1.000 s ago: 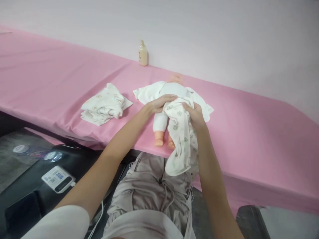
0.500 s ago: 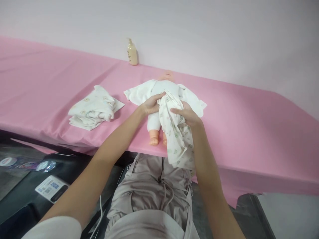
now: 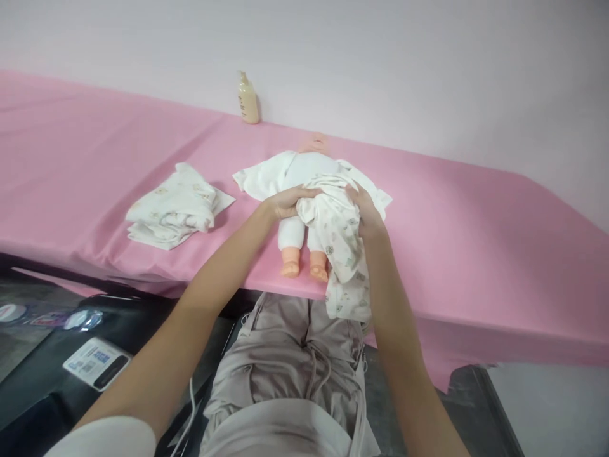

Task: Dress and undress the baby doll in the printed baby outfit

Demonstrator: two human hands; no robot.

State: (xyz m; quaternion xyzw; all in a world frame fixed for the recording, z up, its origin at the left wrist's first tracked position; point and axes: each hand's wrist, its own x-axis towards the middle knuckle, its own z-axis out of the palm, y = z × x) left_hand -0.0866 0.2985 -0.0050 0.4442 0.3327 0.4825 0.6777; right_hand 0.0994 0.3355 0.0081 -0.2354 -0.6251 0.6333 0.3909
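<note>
A baby doll (image 3: pixel 304 190) lies on its back on the pink table (image 3: pixel 476 228), feet toward me, dressed in white with an open white top spread under it. Both my hands grip a white printed baby garment (image 3: pixel 345 244) bunched over the doll's belly. My left hand (image 3: pixel 285 202) pinches the garment's left side at the doll's hip. My right hand (image 3: pixel 364 209) holds its right side, fingers curled into the cloth. The garment's lower end hangs past the table's front edge, beside the doll's bare feet (image 3: pixel 304 265).
A folded pile of white printed baby clothes (image 3: pixel 174 206) lies left of the doll. A cream pump bottle (image 3: pixel 248 98) stands at the back by the wall. Below the table's left are a dark surface and a white device (image 3: pixel 95 363) with a cable.
Both hands have pulled the printed garment up the doll toward its belly. It hangs less far over the table edge, and both the doll's feet now show.
</note>
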